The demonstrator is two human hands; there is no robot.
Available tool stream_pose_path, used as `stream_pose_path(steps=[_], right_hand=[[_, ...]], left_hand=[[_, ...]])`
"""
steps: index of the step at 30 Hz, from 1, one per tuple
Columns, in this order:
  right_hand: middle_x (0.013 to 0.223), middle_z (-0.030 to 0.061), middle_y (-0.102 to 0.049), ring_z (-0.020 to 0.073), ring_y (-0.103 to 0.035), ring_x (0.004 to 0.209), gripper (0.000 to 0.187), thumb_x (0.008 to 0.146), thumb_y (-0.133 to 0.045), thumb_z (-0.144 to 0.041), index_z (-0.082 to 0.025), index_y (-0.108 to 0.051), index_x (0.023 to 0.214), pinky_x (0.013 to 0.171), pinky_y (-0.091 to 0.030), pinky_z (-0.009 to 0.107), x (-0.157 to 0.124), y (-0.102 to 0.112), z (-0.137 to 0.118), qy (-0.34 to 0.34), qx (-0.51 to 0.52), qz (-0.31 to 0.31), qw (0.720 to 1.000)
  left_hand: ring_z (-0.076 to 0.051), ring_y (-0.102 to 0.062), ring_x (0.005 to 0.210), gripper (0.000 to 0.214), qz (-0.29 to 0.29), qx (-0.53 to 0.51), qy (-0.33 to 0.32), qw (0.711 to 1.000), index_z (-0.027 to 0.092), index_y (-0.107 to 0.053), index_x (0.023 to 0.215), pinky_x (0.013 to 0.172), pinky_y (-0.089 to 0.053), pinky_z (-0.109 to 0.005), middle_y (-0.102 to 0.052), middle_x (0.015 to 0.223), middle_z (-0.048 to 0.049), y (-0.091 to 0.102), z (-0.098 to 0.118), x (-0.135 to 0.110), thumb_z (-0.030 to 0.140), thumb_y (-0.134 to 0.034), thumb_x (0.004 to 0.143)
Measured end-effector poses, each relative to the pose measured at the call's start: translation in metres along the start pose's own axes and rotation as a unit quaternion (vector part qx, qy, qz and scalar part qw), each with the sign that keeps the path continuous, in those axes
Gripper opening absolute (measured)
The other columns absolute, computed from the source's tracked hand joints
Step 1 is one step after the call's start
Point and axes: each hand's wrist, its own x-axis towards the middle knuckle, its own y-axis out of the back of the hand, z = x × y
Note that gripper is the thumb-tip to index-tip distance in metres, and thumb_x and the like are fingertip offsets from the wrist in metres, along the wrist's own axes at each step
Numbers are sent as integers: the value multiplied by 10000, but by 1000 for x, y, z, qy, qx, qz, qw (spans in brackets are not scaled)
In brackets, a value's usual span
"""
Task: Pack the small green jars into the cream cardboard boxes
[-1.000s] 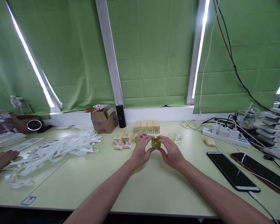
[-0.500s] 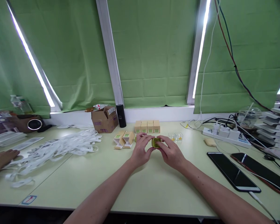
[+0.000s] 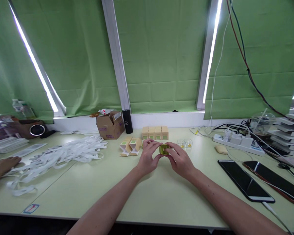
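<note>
Between my hands is a small olive-green, squarish container [image 3: 164, 149], lifted a little above the table. My left hand [image 3: 149, 157] grips its left side with fingers and thumb. On the opposite side, my right hand [image 3: 179, 159] pinches it, with a finger across its face. Behind my hands stands a row of several small kraft boxes [image 3: 155, 133] with green labels. Two opened kraft boxes [image 3: 130, 146] lie left of my left hand. Small clear containers with yellow bits inside [image 3: 185, 144] sit beyond my right hand.
A heap of white straps [image 3: 71, 151] covers the left, where another person's hand [image 3: 5, 165] rests. A cardboard carton [image 3: 110, 125] and black cylinder [image 3: 127, 121] stand at the back. On the right lie a phone [image 3: 245, 180], a power strip [image 3: 238, 143] and cables.
Almost nothing differs. The view has shifted very slightly, and the green container appears tilted a little differently between my fingers.
</note>
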Motion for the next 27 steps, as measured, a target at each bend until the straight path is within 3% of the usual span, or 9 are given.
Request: stream_pose_path(steps=[27], right_hand=[[1297,160,-643,297,-666,1160,333,1007,-521,-116,-270,-663,1267,909,-628,485,0,1,-1,-2,20,-7,1000]], left_hand=[[-333,-514,1211,421,16,5,-18,1000,250,-632,1339,1030,-472,-573,-706,1185,-121,0,1,0,214,-694,924]])
